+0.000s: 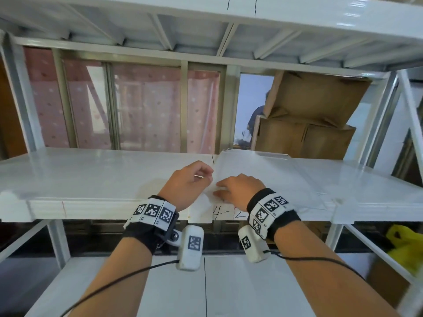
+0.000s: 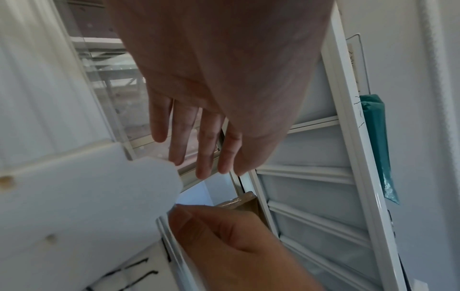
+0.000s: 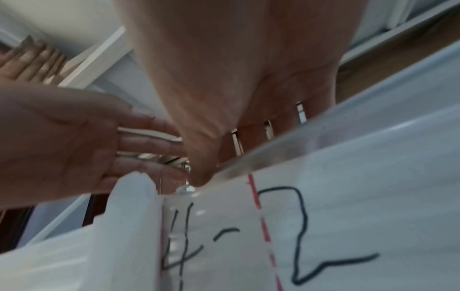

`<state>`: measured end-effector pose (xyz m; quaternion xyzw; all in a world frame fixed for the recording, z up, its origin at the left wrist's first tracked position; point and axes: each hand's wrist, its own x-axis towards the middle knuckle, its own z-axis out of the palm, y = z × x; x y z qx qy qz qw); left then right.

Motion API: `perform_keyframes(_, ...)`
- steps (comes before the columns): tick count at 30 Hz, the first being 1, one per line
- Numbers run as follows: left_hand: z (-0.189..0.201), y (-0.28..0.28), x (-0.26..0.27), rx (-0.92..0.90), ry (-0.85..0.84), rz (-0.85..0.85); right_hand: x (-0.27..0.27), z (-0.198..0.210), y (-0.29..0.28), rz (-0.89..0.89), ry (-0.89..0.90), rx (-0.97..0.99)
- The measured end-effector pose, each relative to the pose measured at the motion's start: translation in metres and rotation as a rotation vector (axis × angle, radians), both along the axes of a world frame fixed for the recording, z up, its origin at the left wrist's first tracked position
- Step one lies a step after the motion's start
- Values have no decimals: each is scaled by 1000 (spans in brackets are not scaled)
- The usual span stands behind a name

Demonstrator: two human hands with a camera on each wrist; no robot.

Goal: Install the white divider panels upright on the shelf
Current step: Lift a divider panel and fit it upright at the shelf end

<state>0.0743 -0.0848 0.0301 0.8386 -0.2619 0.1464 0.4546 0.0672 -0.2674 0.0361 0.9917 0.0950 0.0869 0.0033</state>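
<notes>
Several white divider panels (image 1: 274, 177) lie flat in a stack on the right half of the middle shelf (image 1: 91, 175). My right hand (image 1: 235, 188) is at the stack's near left corner. In the right wrist view its thumb (image 3: 199, 177) presses the panel edge (image 3: 286, 155) from the front while the fingers reach over the top. My left hand (image 1: 194, 179) hovers just left of it with nothing in it. Its fingers (image 2: 201, 147) are straight in the left wrist view. A white rounded piece (image 3: 134, 189) sticks up at the shelf's front lip.
The front lip bears a handwritten "4-2" label (image 1: 229, 216). Two cardboard boxes (image 1: 309, 115) stand behind the shelf at the right, with a person (image 1: 256, 120) beyond them. Another shelf (image 1: 206, 30) runs close overhead. A yellow bag (image 1: 405, 245) lies lower right.
</notes>
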Motion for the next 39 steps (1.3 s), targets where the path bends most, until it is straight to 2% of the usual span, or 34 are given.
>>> perform_keyframes(8, 6, 2, -9, 1, -47, 20, -11, 8, 15, 40, -287, -202)
perform_keyframes(16, 24, 13, -24, -180, -101, 105, -30, 55, 25, 49, -527, -237)
perform_keyframes(19, 31, 17, -28, -206, -78, 103, -38, 71, 29, -3, -633, -114)
perform_keyframes(26, 36, 29, -38, -171, 57, 35, -51, 89, 41, 79, -994, 385)
perform_keyframes(29, 37, 34, -47, -149, 61, 9, -57, 95, 54, 148, -1125, 574)
perform_keyframes(34, 38, 39, -61, -91, 107, -74, -66, 107, 84, 154, -1137, 745)
perform_keyframes(39, 50, 62, -67, -191, 131, -151, -71, 117, 122, 190, -1157, 858)
